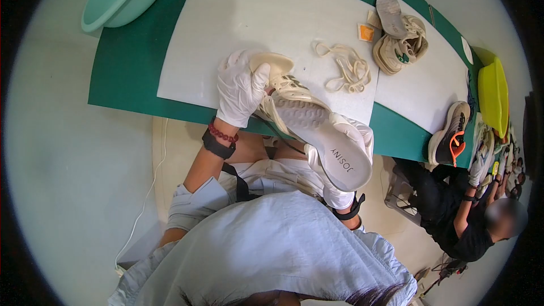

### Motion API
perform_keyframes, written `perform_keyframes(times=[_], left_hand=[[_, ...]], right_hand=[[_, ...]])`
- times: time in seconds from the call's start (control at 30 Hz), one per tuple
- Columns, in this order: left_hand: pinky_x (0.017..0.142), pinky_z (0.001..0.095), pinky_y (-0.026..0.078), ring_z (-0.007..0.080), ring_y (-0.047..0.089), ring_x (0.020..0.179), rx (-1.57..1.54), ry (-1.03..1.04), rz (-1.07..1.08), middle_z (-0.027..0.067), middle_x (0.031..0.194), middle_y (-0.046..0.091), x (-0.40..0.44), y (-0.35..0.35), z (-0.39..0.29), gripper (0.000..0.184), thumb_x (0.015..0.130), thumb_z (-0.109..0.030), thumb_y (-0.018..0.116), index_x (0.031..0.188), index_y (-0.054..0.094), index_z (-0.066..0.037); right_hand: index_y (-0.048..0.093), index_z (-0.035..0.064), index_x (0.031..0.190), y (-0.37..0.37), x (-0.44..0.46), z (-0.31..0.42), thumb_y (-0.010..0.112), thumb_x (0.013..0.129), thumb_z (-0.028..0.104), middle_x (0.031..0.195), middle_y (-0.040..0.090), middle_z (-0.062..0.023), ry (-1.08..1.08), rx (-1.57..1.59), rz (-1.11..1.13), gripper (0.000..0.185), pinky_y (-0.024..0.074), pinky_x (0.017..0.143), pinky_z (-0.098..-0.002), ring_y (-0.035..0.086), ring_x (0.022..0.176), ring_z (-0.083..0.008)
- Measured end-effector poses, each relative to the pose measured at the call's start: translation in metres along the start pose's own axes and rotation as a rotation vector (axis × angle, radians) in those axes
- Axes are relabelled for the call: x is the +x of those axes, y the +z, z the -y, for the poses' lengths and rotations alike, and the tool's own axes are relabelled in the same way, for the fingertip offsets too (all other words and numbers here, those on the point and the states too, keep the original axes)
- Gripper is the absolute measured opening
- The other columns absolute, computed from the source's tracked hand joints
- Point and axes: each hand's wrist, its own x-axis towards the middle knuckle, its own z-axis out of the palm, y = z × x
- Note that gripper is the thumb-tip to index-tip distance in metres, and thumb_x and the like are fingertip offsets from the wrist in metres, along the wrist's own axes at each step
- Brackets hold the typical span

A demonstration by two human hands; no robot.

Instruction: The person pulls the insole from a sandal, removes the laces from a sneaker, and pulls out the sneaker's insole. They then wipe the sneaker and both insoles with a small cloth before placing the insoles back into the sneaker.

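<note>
A cream sneaker [290, 89] is held over the near edge of the table. My left hand [239, 90], in a white glove, is closed on its tongue [273, 63] at the left. A grey insole [331, 150] marked JOSINY lies partly within the shoe opening, its heel end sticking out toward me. My right hand [358, 135], gloved too, is wrapped around that heel end from both sides; the palm is hidden under the insole. Loose cream shoelaces [357, 76] lie on the white sheet just beyond.
White sheets [192, 39] cover the green table [122, 73]. Another cream sneaker [391, 56] has an insole [389, 14] on top, near an orange sachet [365, 33]. A dark sneaker [449, 136], yellow basin [493, 96] and green basin [122, 0] stand around. A co-worker [453, 215] sits at right.
</note>
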Motion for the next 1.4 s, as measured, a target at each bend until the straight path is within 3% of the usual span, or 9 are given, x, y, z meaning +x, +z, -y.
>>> perform_keyframes(times=[0.87,1.07,1.27,1.4], left_hand=[[0.093,0.0491,0.043,0.0405,0.061,0.102,0.002,0.004,0.004,0.0194,0.103,0.068,-0.003,0.004,0.007,0.052,0.102,-0.052,0.052,0.11,0.068,-0.002],[0.092,0.0492,0.043,0.041,0.061,0.102,-0.023,-0.011,0.005,0.0195,0.103,0.067,0.0,0.002,0.002,0.053,0.102,-0.053,0.051,0.109,0.068,-0.002],[0.092,0.049,0.043,0.0406,0.061,0.102,-0.042,-0.032,0.004,0.0188,0.103,0.067,-0.001,0.002,0.001,0.054,0.102,-0.053,0.05,0.11,0.068,-0.003],[0.092,0.0485,0.044,0.0403,0.061,0.102,-0.029,-0.003,-0.012,0.0186,0.102,0.068,-0.001,0.004,0.002,0.053,0.103,-0.053,0.05,0.11,0.068,-0.003]], right_hand=[[0.063,0.0018,0.118,-0.006,0.0,0.003,0.091,0.07,0.029,0.116,0.063,-0.0133,0.01,0.028,0.002,0.062,0.0499,0.092,-0.0384,0.061,0.106,-0.0249],[0.069,0.0037,0.115,-0.004,-0.002,-0.002,0.097,0.064,0.033,0.107,0.064,-0.0118,0.025,0.038,-0.044,0.065,0.0509,0.085,-0.039,0.063,0.1,-0.0284],[0.063,0.0013,0.121,-0.011,0.001,0.0,0.096,0.067,0.036,0.115,0.063,-0.0133,0.004,-0.018,0.037,0.071,0.0513,0.094,-0.041,0.063,0.105,-0.0269],[0.061,0.0011,0.13,-0.008,-0.011,-0.006,0.098,0.065,0.035,0.126,0.058,-0.015,0.166,0.159,0.067,0.083,0.0505,0.1,-0.0436,0.059,0.114,-0.0274]])
